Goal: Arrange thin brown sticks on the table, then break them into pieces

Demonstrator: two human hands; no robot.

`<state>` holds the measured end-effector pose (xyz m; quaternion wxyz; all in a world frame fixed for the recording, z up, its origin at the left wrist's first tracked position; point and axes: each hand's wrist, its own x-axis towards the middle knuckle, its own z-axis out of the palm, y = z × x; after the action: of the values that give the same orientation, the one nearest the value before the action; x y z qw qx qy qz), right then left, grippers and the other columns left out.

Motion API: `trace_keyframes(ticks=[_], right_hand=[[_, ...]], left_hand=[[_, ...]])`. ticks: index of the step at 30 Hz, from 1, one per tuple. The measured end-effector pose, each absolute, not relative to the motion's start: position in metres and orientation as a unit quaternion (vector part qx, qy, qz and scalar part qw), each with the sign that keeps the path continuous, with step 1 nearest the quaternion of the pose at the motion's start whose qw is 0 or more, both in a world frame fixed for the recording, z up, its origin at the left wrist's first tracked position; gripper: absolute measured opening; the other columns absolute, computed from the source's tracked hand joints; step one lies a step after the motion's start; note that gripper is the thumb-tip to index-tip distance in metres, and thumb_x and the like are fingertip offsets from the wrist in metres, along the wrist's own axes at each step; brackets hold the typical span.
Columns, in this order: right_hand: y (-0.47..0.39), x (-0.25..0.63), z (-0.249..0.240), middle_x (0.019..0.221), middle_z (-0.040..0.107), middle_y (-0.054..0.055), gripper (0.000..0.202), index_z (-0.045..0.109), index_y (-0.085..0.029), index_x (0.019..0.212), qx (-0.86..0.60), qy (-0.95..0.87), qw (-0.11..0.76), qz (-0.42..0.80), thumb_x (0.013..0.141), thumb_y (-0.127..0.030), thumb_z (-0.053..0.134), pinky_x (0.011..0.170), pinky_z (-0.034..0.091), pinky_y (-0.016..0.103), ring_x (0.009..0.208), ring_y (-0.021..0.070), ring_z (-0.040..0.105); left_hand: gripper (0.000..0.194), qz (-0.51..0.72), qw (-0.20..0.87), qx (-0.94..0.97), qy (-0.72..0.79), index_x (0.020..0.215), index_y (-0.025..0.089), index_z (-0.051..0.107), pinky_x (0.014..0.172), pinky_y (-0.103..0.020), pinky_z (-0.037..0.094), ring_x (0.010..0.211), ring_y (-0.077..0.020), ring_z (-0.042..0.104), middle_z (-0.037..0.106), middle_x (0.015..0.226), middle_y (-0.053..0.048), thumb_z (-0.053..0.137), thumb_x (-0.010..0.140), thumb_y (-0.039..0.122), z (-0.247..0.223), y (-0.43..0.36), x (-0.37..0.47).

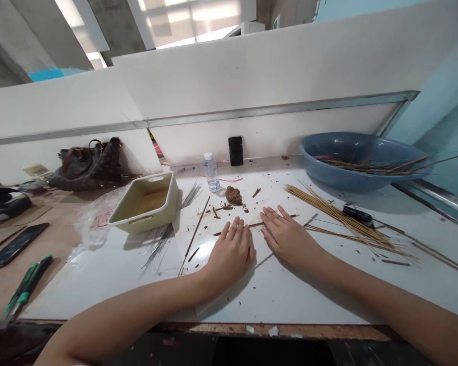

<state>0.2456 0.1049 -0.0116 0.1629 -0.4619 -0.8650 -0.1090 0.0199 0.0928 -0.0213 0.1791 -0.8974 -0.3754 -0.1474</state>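
Observation:
My left hand [232, 254] lies palm down with its fingers stretched out over the left end of a thin brown stick [256, 224]. My right hand [290, 234] rests flat on the same stick farther right, fingers slightly apart. The stick runs sideways on the white tabletop [290, 300], and its tip shows past my right fingers. Just beyond the hands sits a lump of brown clay [233, 195], with crumbs and short broken pieces around it. Another stick, coated brown [195, 231], lies slantwise left of my left hand. What is under the palms is hidden.
A water bottle [211, 173] and an upright phone [235, 151] stand at the back. Left are a pale green bin [141, 223], thin wires [158, 246] and pliers [27, 287]. Right are a bundle of bamboo sticks [328, 211], a black object [358, 216] and a blue basin [332, 175].

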Motion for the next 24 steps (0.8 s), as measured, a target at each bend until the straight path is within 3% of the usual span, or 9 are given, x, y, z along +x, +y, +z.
trace_keyframes(ticks=[6,10,19,24], right_hand=[[0.098,0.243,-0.022,0.167,0.048,0.022,0.064,0.047,-0.007,0.164,-0.426,-0.890,0.161,-0.029,0.114,-0.046,0.041,0.132,0.036,0.055,0.159,0.0310,0.043],[0.095,0.243,-0.029,0.169,0.043,0.025,0.077,0.045,-0.003,0.165,-0.433,-0.891,0.135,-0.014,0.112,-0.059,0.041,0.132,0.036,0.056,0.160,0.0340,0.040],[0.092,0.239,-0.017,0.156,0.060,0.026,0.061,0.058,-0.001,0.154,-0.430,-0.889,0.151,-0.051,0.116,-0.044,0.037,0.131,0.037,0.059,0.149,0.0344,0.056],[0.104,0.248,-0.011,0.146,0.072,0.017,0.045,0.068,-0.014,0.146,-0.435,-0.877,0.201,-0.036,0.113,-0.026,0.040,0.128,0.040,0.057,0.138,0.0298,0.065]], left_hand=[[0.053,-0.150,0.148,-0.914,-0.348,0.151,-0.002,0.057,0.129,-0.050,0.038,0.151,-0.0354,0.055,0.061,0.156,-0.025,0.040,0.112,0.029,-0.029,0.096,0.019],[0.057,-0.117,0.136,-0.915,-0.362,0.153,-0.003,0.054,0.127,-0.052,0.039,0.148,-0.0366,0.058,0.060,0.156,-0.028,0.038,0.112,0.032,-0.030,0.094,0.017],[0.051,-0.129,0.158,-0.911,-0.358,0.149,-0.002,0.059,0.127,-0.054,0.039,0.147,-0.0382,0.058,0.062,0.153,-0.029,0.042,0.112,0.029,-0.031,0.093,0.018],[0.049,-0.141,0.180,-0.920,-0.320,0.150,-0.003,0.057,0.129,-0.055,0.037,0.154,-0.0397,0.050,0.059,0.157,-0.028,0.046,0.109,0.022,-0.023,0.092,0.018]])
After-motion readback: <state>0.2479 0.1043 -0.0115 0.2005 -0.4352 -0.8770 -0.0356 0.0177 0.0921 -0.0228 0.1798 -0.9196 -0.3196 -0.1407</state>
